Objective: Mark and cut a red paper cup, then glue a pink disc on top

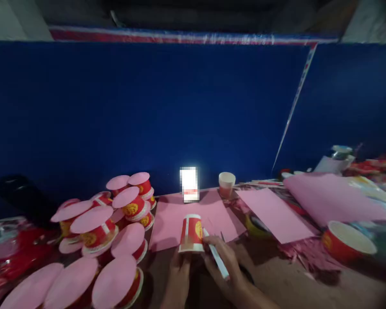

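Note:
A red paper cup with a yellow emblem and a white strip up its side stands base up, its wider rim toward me. My left hand is closed on the rim from below. In my right hand is a slim white pen-shaped tool, held slanting, with its tip near the cup's right side. The right fingers are also close to that side; whether they touch it, I cannot tell. Beyond the cup lies a pink paper sheet on the brown table.
Several red cups topped with pink paper discs crowd the left. A bright pixelated patch and a pale cup stand at the back. Rightward are pink sheets, pink scraps and a red paper bowl. A blue wall rises behind.

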The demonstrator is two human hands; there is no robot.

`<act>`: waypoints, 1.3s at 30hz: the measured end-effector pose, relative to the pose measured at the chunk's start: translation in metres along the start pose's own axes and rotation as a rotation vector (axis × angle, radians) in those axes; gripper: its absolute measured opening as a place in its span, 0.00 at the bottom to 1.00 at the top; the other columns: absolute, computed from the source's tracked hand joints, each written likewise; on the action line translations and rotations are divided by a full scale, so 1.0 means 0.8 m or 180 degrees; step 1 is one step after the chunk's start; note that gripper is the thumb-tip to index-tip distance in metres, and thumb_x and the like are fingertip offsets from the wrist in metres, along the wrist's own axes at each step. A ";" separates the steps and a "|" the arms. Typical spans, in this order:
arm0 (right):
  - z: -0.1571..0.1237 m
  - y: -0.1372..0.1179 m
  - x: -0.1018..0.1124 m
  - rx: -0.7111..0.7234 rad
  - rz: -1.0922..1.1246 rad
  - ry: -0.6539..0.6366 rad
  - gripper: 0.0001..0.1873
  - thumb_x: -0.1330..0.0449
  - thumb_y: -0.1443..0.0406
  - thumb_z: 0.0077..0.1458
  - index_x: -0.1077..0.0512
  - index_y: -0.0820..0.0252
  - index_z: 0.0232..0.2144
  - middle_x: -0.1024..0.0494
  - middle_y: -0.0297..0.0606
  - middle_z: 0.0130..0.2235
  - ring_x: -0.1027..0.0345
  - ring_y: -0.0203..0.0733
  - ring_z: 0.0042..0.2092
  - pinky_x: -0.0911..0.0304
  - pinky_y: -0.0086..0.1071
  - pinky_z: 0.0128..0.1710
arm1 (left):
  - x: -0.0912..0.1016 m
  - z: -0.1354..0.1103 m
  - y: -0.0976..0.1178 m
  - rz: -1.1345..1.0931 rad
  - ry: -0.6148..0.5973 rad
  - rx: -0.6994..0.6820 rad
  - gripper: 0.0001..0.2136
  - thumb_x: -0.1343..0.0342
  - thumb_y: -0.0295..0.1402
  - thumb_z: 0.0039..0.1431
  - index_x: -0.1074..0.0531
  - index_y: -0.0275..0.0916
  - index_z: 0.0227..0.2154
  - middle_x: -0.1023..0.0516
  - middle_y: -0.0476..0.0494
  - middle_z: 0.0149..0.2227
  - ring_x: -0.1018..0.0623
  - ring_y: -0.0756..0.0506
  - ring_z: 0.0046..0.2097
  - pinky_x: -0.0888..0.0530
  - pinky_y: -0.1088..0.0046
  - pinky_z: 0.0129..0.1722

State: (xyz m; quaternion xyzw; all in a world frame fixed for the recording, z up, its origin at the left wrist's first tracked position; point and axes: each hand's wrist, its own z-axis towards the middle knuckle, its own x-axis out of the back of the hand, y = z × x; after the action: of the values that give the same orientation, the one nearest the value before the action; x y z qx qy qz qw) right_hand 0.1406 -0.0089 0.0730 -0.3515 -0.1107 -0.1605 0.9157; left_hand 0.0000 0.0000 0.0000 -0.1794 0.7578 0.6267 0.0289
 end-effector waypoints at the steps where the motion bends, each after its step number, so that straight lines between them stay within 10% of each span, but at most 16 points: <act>1: -0.001 0.000 0.000 -0.0025 -0.0012 0.0030 0.15 0.46 0.68 0.54 0.37 0.54 0.45 0.25 0.40 0.38 0.28 0.41 0.39 0.32 0.29 0.37 | -0.001 -0.001 0.001 -0.0014 0.0012 0.0002 0.21 0.39 0.43 0.42 0.26 0.37 0.39 0.21 0.41 0.39 0.25 0.38 0.45 0.31 0.62 0.48; 20: -0.011 0.025 -0.001 0.0024 0.0362 -0.0419 0.03 0.46 0.67 0.55 0.32 0.57 0.33 0.29 0.37 0.29 0.35 0.38 0.31 0.37 0.29 0.31 | -0.006 -0.012 0.012 0.0299 0.0184 -0.0263 0.22 0.41 0.41 0.46 0.30 0.38 0.45 0.25 0.40 0.46 0.30 0.39 0.52 0.34 0.64 0.51; 39: -0.016 0.035 -0.003 -0.0549 0.0101 -0.0069 0.04 0.47 0.71 0.54 0.36 0.59 0.28 0.33 0.34 0.28 0.37 0.36 0.30 0.41 0.27 0.30 | -0.016 -0.022 0.021 -0.0270 0.0030 -0.0351 0.18 0.41 0.40 0.48 0.39 0.40 0.39 0.27 0.47 0.34 0.24 0.46 0.34 0.25 0.68 0.34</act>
State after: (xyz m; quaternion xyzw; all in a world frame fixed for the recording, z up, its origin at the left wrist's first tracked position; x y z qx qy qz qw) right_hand 0.1501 0.0024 0.0463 -0.4325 -0.1009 -0.1511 0.8831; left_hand 0.0097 -0.0112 0.0228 -0.2155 0.7139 0.6649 0.0419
